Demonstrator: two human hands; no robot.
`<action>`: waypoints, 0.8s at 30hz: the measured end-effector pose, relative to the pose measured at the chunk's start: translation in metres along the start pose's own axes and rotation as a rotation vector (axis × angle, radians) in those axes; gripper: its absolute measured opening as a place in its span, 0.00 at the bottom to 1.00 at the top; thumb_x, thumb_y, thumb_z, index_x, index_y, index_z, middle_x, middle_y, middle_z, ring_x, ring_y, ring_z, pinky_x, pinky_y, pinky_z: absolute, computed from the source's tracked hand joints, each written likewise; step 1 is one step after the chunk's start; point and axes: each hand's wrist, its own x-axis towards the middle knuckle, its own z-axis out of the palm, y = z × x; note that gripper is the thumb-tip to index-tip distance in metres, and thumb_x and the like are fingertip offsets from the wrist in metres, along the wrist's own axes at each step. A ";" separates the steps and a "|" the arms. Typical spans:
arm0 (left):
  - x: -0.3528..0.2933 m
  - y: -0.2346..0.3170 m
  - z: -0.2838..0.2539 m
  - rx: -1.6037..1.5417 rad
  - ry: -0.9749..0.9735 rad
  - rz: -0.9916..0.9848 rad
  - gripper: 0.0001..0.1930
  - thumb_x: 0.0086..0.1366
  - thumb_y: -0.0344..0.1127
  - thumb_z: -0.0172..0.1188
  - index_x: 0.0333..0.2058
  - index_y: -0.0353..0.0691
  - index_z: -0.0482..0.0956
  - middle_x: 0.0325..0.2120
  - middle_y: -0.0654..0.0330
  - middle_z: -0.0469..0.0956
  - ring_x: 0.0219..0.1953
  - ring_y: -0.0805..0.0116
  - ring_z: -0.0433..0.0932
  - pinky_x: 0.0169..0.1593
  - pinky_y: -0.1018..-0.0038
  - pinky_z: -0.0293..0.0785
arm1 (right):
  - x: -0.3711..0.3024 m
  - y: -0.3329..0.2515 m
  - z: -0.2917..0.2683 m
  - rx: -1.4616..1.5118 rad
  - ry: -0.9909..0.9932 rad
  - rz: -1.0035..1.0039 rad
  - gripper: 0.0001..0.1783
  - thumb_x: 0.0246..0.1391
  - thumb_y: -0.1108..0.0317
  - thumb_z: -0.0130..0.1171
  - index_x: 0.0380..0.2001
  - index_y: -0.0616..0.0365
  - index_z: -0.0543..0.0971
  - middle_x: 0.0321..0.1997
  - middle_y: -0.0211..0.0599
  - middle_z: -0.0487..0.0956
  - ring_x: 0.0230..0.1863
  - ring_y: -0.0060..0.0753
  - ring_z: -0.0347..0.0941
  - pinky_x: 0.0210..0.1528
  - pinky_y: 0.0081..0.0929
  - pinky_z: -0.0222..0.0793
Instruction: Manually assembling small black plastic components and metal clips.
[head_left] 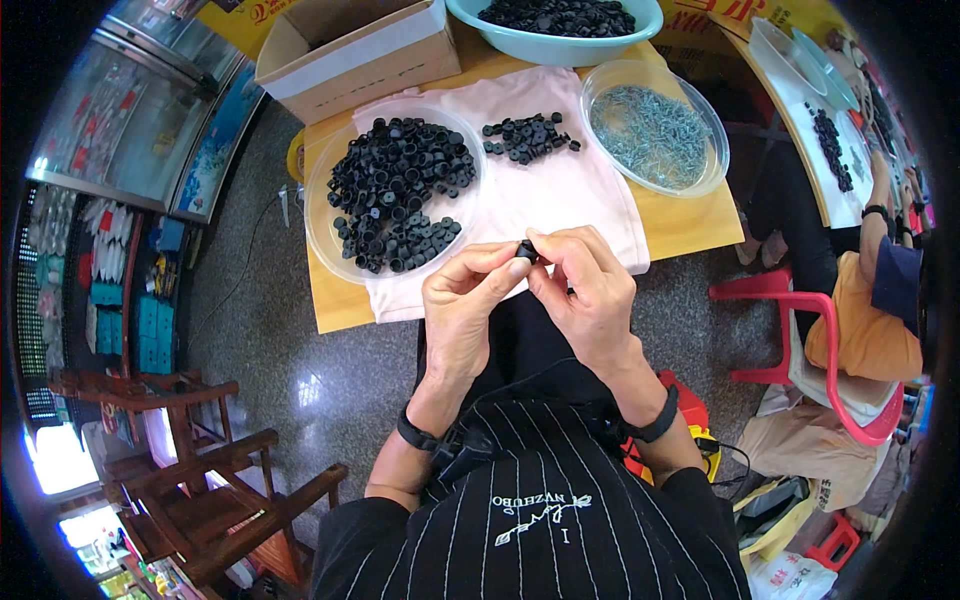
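Cap (527,252), black: pinched between the fingertips of left hand (462,300) and right hand (592,295), over the cloth (585,215). Beyond: a tray (319,237) of loose caps (398,165). I see dark print on the carton (365,65), white lettering on the striped top (500,440).

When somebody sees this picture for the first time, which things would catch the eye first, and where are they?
Likely first, at the centre, come the left hand and the right hand, together pinching a small black part. Beyond them on the table, a clear tray heaped with black pieces stands at left, and a clear tub of metal pieces at right. A pinkish-red chair stands out farther right.
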 end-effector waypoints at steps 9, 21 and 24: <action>-0.002 -0.008 0.007 -0.002 0.058 -0.053 0.08 0.57 0.20 0.63 0.37 0.33 0.81 0.39 0.56 0.80 0.41 0.72 0.78 0.47 0.77 0.76 | -0.007 0.005 -0.004 -0.030 0.040 -0.022 0.15 0.37 0.83 0.64 0.32 0.63 0.76 0.30 0.38 0.77 0.29 0.37 0.73 0.29 0.26 0.69; 0.030 0.015 -0.024 0.649 0.072 0.202 0.06 0.61 0.26 0.61 0.37 0.32 0.82 0.37 0.58 0.81 0.38 0.76 0.77 0.44 0.80 0.72 | 0.053 0.034 -0.025 0.013 -0.289 0.170 0.10 0.47 0.73 0.65 0.34 0.62 0.78 0.29 0.37 0.76 0.24 0.29 0.70 0.25 0.25 0.67; 0.043 0.040 -0.043 0.875 0.156 0.244 0.06 0.60 0.26 0.62 0.35 0.31 0.82 0.34 0.57 0.81 0.34 0.76 0.77 0.39 0.81 0.72 | 0.106 0.060 -0.041 -0.236 -0.092 0.056 0.10 0.51 0.68 0.62 0.36 0.62 0.79 0.30 0.40 0.78 0.26 0.32 0.72 0.29 0.28 0.69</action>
